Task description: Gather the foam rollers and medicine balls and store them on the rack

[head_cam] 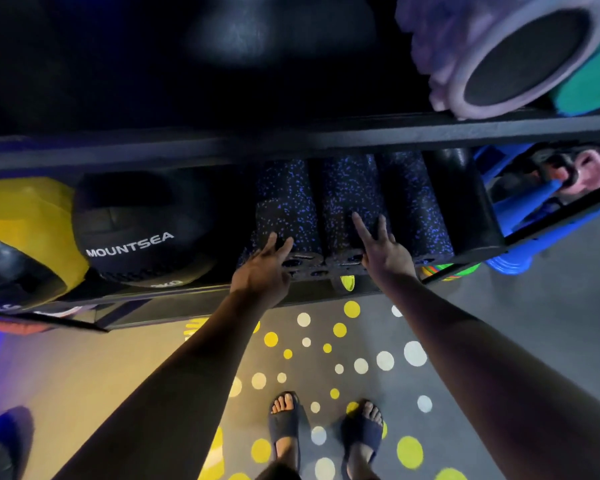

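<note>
Three black foam rollers with blue speckles lie side by side on the middle shelf of a dark metal rack (291, 136). My left hand (262, 268) rests with straight fingers on the near end of the left roller (286, 209). My right hand (383, 249) touches the middle roller (349, 192) with its fingers spread. A third speckled roller (413, 202) and a plain black one (459, 199) lie to the right. A black medicine ball (136, 230) marked MOUNTSEA sits left of the rollers, beside a yellow ball (25, 216). A purple knobbed roller (492, 53) lies on the shelf above.
A teal roller (589, 88) lies behind the purple one. Another black ball (11, 268) sits at the far left. Blue gear (510, 265) stands on the floor at the rack's right end. My sandalled feet (323, 431) stand on a grey floor with yellow and white dots.
</note>
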Tool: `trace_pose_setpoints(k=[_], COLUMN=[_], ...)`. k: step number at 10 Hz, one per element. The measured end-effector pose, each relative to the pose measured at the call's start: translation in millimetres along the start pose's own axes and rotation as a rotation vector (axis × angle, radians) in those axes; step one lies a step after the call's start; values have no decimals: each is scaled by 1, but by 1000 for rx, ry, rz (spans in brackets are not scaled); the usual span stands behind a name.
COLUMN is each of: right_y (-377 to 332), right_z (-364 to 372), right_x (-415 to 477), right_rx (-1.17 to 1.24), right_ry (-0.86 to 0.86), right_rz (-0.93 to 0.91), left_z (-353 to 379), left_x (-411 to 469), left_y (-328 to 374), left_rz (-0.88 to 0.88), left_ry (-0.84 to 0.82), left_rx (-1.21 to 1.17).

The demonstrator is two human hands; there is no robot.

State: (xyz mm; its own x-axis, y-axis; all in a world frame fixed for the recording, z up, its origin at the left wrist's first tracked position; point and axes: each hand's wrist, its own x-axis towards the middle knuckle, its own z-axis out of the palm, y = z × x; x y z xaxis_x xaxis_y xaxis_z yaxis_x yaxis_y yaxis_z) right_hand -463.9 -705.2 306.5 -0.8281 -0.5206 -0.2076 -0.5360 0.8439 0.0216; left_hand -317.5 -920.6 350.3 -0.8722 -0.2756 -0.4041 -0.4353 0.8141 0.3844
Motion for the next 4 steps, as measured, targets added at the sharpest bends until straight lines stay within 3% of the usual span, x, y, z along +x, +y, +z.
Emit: trace_pose_setpoints(k=[3, 4], right_y=[-4, 4], right_z=[-17, -29], right_x=[-10, -26], right_rx=[139, 232], right_ry=[-103, -31], right_rz=[70, 58], left_z=[-16, -19], left_x=[0, -4], left_y=[8, 11], left_rz=[-19, 60], left_ry=[-53, 117], left_rx=[28, 33])
